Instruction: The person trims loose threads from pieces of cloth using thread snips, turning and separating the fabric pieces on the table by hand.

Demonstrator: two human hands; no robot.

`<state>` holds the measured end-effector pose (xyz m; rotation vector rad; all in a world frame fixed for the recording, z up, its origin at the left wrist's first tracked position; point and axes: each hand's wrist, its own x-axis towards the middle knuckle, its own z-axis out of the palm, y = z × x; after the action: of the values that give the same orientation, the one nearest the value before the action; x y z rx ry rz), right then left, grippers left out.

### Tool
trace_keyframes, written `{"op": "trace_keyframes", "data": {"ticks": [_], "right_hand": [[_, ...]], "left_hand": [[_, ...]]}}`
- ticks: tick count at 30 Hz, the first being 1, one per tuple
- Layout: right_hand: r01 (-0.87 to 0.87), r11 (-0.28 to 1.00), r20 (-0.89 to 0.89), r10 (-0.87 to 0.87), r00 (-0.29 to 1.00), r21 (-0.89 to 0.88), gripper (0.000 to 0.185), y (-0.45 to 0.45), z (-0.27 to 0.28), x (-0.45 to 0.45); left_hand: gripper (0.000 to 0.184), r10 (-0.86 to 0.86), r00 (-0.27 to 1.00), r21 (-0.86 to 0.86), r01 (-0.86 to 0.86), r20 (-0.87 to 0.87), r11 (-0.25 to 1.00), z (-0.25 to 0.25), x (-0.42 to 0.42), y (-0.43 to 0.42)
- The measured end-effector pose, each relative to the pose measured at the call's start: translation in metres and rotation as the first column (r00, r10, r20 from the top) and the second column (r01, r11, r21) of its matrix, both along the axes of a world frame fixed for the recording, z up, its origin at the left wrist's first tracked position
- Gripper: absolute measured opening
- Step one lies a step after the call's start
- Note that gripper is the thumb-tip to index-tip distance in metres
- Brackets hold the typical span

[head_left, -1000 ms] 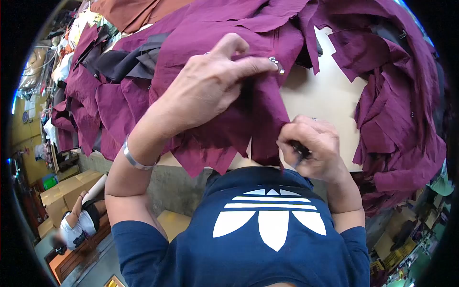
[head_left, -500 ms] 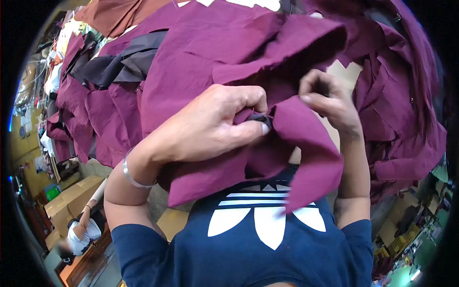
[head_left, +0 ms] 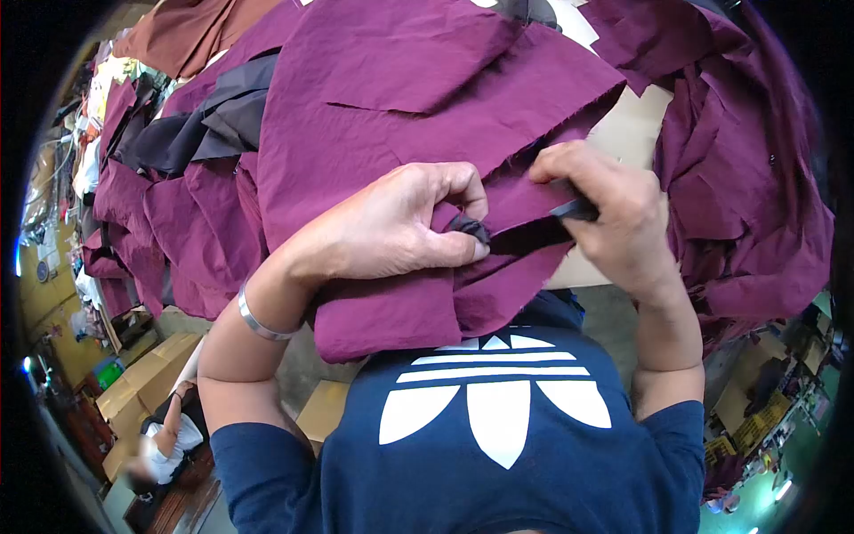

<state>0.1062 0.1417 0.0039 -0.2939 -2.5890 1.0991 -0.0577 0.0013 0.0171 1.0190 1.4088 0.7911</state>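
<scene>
A large maroon cloth piece (head_left: pixel 382 116) lies on the table and hangs over its near edge. My left hand (head_left: pixel 427 218) pinches a fold of it, with a small dark bit (head_left: pixel 469 228) showing between thumb and forefinger. To the right, my right hand (head_left: pixel 605 200) is closed with a small dark tool (head_left: pixel 576 210) in it, partly hidden by the fingers. Its fingertips meet the cloth edge beside a dark opening in the fabric.
More maroon cloth (head_left: pixel 729 178) is heaped on the right, and dark grey cloth (head_left: pixel 205 125) on the left. Brown cloth (head_left: pixel 182 36) lies at the far left. Cardboard boxes (head_left: pixel 147 383) and another person (head_left: pixel 169 445) are at the lower left.
My left hand has moved down and now pinches a fold. My right hand rose, then closed in at the cloth edge. The maroon cloth has been turned over and spread toward me.
</scene>
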Motion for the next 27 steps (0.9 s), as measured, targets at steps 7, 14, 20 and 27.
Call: {"op": "trace_keyframes", "data": {"ticks": [7, 14, 20, 27], "right_hand": [[-0.194, 0.89, 0.045, 0.232, 0.972, -0.413, 0.029, 0.034, -0.005, -0.03], [-0.077, 0.996, -0.156, 0.068, 0.985, -0.048, 0.03, 0.033, -0.005, -0.031], [-0.197, 0.899, 0.018, 0.222, 0.975, -0.391, 0.045, -0.009, 0.012, 0.006], [-0.058, 0.989, 0.136, 0.076, 0.988, -0.135, 0.039, -0.02, -0.004, 0.013]], "left_hand": [[0.024, 0.154, 0.985, 0.188, -0.167, 0.082, 0.968, 0.0, 0.012, -0.007], [0.023, 0.244, 0.964, 0.133, -0.257, 0.107, 0.957, -0.008, 0.016, -0.011], [0.016, 0.35, 0.917, -0.012, -0.355, 0.192, 0.935, -0.007, 0.015, -0.012], [0.022, 0.334, 0.942, 0.129, -0.334, 0.022, 0.934, -0.012, 0.018, -0.01]]}}
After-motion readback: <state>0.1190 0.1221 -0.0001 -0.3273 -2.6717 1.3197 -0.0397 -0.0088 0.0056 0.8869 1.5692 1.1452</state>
